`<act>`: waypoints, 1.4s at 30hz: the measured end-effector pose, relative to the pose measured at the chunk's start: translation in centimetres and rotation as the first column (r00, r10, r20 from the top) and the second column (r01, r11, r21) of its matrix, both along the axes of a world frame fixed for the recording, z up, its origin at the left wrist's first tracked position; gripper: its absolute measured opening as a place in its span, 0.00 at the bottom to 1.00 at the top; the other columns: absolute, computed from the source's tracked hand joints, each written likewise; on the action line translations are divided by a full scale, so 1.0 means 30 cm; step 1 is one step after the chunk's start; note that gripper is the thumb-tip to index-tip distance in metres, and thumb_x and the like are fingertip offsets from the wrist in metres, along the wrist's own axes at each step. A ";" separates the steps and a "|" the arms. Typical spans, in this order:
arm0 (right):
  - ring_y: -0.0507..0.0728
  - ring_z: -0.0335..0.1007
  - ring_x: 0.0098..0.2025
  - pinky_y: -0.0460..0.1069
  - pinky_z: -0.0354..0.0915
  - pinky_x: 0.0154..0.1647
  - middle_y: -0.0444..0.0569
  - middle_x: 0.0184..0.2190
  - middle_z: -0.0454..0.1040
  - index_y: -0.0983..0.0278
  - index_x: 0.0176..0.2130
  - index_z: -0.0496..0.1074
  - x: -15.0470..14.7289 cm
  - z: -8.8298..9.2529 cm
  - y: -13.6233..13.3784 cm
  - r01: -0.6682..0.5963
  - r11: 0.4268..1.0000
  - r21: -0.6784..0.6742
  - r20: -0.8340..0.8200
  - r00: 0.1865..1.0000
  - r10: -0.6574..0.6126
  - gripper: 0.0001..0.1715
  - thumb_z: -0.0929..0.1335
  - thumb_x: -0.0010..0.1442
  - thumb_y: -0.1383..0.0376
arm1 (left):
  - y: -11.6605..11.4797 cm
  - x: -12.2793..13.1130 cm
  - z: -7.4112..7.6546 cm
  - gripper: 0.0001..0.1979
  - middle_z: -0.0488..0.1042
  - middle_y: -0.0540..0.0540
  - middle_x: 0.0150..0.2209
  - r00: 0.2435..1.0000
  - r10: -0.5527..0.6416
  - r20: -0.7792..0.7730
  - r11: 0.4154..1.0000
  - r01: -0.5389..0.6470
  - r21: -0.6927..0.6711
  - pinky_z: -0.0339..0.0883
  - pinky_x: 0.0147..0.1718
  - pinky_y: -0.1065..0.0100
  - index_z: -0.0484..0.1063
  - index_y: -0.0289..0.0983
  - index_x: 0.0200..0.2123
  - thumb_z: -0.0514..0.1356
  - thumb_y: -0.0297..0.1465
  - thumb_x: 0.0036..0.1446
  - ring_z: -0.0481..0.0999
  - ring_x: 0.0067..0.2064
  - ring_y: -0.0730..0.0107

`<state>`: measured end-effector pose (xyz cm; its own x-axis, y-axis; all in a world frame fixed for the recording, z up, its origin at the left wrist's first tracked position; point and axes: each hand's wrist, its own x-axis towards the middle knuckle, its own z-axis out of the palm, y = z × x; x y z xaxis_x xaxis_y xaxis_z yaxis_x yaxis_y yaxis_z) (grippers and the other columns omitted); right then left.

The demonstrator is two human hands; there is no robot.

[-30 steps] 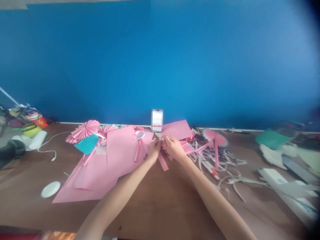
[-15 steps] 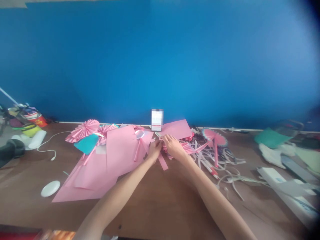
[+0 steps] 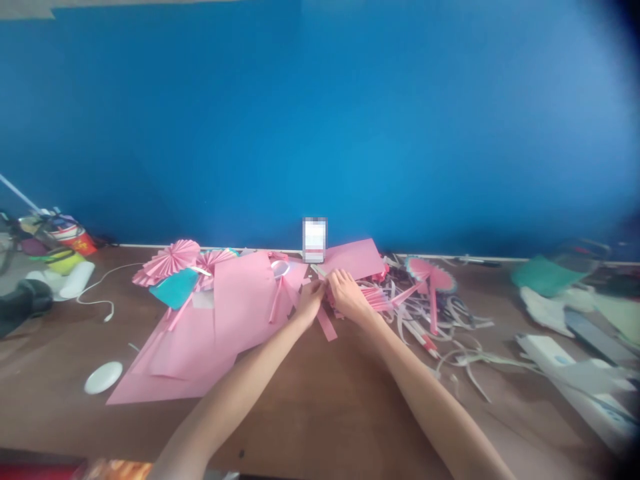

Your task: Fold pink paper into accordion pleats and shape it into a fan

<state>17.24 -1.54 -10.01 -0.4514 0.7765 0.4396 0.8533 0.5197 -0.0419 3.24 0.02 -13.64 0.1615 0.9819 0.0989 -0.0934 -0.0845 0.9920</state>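
Note:
My left hand (image 3: 311, 299) and my right hand (image 3: 346, 291) meet at the back middle of the table, fingertips nearly touching. Both are closed, pinching a pink paper strip (image 3: 328, 327) whose lower end sticks out toward me between them. The pinched part is mostly covered by my fingers. Under and beside my right hand lies pleated pink paper (image 3: 376, 298). A flat pink sheet (image 3: 355, 259) rests just behind that hand. A small pale stick-like piece (image 3: 317, 269) lies beyond my fingertips, too blurred to name.
A phone (image 3: 315, 240) stands against the blue wall. Large pink sheets (image 3: 240, 300), folded pink fans (image 3: 175, 259) and a roll of tape (image 3: 281, 269) lie to the left. Paper scraps (image 3: 415, 320), another fan (image 3: 433, 273) and a white power strip (image 3: 575, 380) occupy the right.
My right hand's fingers have curled in slightly more over the paper. Both hands stay in nearly the same place; the view has shifted very little.

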 end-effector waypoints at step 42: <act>0.65 0.64 0.47 0.55 0.61 0.46 0.60 0.46 0.74 0.73 0.57 0.65 -0.007 0.024 -0.002 0.010 1.000 -0.021 0.012 1.000 -0.009 0.25 0.62 0.60 0.77 | -0.015 0.005 0.016 0.18 0.70 0.50 0.24 0.997 0.071 -0.040 0.997 -0.070 0.017 0.60 0.28 0.70 0.69 0.36 0.26 0.58 0.44 0.59 0.69 0.27 0.70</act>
